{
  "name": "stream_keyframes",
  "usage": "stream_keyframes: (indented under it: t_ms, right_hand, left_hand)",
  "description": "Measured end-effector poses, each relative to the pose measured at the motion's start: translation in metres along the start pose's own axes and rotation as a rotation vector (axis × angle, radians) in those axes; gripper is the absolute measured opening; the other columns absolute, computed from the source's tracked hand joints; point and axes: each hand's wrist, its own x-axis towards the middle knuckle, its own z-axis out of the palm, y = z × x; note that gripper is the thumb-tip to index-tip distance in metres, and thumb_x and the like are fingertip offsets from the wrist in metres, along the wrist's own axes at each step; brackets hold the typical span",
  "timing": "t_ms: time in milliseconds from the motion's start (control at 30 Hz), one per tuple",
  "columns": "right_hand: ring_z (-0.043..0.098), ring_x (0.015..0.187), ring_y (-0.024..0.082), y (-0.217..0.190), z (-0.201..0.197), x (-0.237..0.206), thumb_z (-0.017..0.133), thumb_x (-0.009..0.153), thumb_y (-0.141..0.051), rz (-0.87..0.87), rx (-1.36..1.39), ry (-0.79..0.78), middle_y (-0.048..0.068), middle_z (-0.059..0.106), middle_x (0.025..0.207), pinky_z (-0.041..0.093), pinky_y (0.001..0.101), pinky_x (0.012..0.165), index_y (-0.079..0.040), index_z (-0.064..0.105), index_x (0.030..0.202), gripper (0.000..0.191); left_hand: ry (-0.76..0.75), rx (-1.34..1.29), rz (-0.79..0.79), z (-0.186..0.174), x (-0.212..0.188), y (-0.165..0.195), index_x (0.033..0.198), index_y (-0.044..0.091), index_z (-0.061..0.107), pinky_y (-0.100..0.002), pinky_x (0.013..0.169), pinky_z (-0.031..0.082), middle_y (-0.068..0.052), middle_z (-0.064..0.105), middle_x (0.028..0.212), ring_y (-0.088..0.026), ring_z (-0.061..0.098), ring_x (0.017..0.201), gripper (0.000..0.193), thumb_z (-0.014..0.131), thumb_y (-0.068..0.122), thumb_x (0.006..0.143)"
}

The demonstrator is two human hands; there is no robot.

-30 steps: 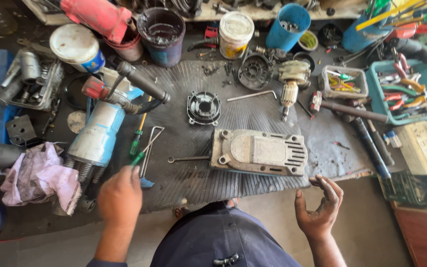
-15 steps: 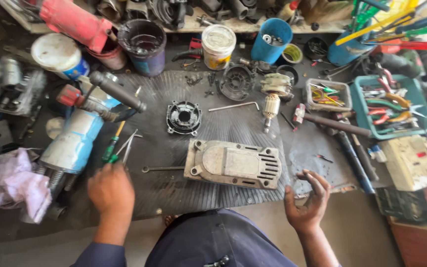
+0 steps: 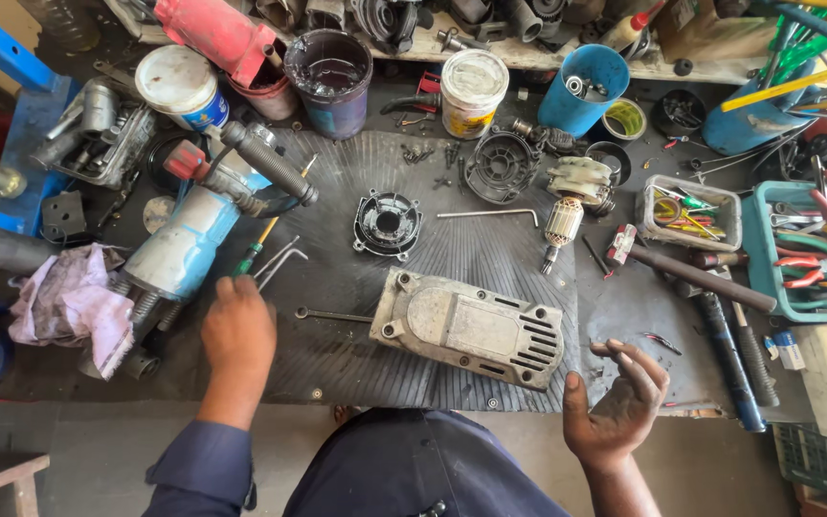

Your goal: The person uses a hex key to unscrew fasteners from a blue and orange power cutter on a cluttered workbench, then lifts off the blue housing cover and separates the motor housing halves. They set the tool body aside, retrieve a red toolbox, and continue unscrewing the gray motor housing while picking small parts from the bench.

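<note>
You look down on a workbench covered by a dark ribbed rubber mat (image 3: 452, 258) that fills the middle of the frame. Along the top edge runs a pale shelf board (image 3: 528, 56). At upper left, a blue metal frame (image 3: 11, 57) slants across. A grey concrete floor (image 3: 98, 450) shows along the bottom, with a wooden stool corner (image 3: 2, 474) at lower left. The light is even and soft.

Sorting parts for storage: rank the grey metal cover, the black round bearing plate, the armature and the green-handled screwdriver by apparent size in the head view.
1. Grey metal cover, clearly largest.
2. Armature and black round bearing plate: look alike in size, so unranked.
3. Green-handled screwdriver, slimmest, partly hidden by the left hand.
</note>
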Motion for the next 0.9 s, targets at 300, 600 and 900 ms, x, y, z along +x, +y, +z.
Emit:
stream_keyframes:
  t_ms: [300,600,900]
  right_hand:
    - [0.059,0.122,0.035,-0.067,0.034,0.055,0.084,0.078,-0.012,-0.032,-0.296,-0.408,0.016,0.059,0.133,0.048,0.0450,0.106,-0.003,0.057,0.129,0.058]
    - [0.051,0.127,0.036,-0.104,0.092,0.090,0.091,0.050,-0.055,-0.012,-0.607,-0.815,0.019,0.056,0.133,0.033,0.0527,0.109,0.000,0.044,0.147,0.120]
    - [0.051,0.128,0.034,-0.102,0.090,0.082,0.091,0.052,-0.053,0.029,-0.651,-0.789,0.013,0.058,0.135,0.034,0.0493,0.111,-0.004,0.048,0.145,0.113]
  left_hand:
    - [0.124,-0.585,0.267,-0.009,0.012,-0.018,0.121,0.000,0.061,-0.051,0.076,0.052,-0.023,0.068,0.100,-0.043,0.066,0.091,0.032,0.066,0.008,0.091]
    - [0.075,-0.910,0.402,-0.042,0.039,0.009,0.103,0.001,0.068,-0.039,0.076,0.054,-0.013,0.072,0.098,-0.032,0.071,0.088,0.019,0.076,0.016,0.093]
    - [-0.243,-0.986,0.687,-0.108,0.005,0.053,0.126,0.006,0.062,-0.036,0.069,0.058,-0.010,0.070,0.093,-0.024,0.076,0.083,0.032,0.069,0.014,0.096]
